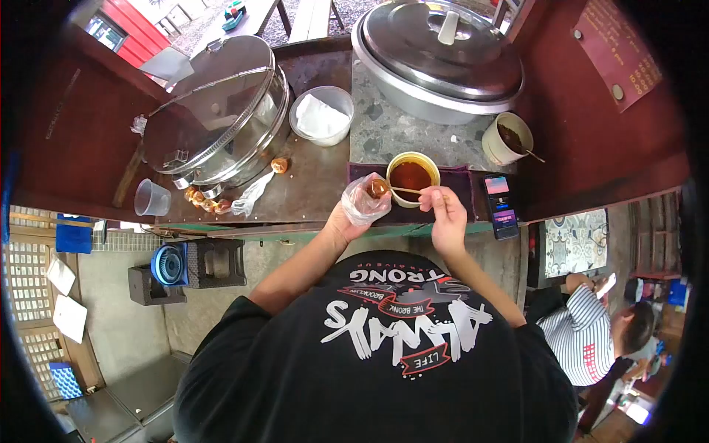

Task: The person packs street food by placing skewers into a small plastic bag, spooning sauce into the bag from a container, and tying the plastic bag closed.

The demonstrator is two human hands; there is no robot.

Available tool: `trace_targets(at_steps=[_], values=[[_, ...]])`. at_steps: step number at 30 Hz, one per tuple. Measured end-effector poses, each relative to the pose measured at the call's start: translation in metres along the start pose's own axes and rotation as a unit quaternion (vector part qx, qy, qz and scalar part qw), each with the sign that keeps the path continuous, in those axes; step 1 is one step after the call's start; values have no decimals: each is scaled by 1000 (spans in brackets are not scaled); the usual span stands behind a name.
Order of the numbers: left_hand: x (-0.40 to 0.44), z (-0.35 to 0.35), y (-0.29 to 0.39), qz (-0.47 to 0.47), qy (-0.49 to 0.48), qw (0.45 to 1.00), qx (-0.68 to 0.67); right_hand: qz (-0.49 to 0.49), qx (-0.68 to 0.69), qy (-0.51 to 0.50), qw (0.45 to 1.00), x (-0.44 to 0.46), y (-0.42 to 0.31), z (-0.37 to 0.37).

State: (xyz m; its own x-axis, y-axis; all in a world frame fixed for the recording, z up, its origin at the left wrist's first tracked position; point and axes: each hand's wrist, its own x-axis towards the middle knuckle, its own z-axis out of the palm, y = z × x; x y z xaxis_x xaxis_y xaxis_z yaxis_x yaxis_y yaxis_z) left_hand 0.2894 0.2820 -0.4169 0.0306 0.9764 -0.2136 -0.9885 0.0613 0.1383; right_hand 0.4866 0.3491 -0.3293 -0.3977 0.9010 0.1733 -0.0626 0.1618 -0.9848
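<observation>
My left hand is closed around a small clear plastic bag, its mouth held up beside the sauce tub. Brown sauce shows at the bag's mouth, where the bowl of a spoon appears to be; the bag partly hides it. My right hand pinches the spoon's thin, light-brown handle. Just beyond my hands stands a round tub of reddish-brown sauce on a dark cloth. To the right of my right hand lies a phone with its screen lit.
A large lidded steel pot stands at the back, near a cup of dark sauce. On the left are a glass-lidded steamer, a plastic cup, bagged brown balls and a tissue bowl. Another person is at right.
</observation>
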Motion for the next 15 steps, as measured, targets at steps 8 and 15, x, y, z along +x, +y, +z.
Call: trace_targets(at_steps=[8,15], values=[[1,-6,0,-11,-12,999,-35,-174,-132,-67,973,-5,-14,0],[-3,6,-1,-1,-4,1000,-25,73,141,45,986,4,3,-6]])
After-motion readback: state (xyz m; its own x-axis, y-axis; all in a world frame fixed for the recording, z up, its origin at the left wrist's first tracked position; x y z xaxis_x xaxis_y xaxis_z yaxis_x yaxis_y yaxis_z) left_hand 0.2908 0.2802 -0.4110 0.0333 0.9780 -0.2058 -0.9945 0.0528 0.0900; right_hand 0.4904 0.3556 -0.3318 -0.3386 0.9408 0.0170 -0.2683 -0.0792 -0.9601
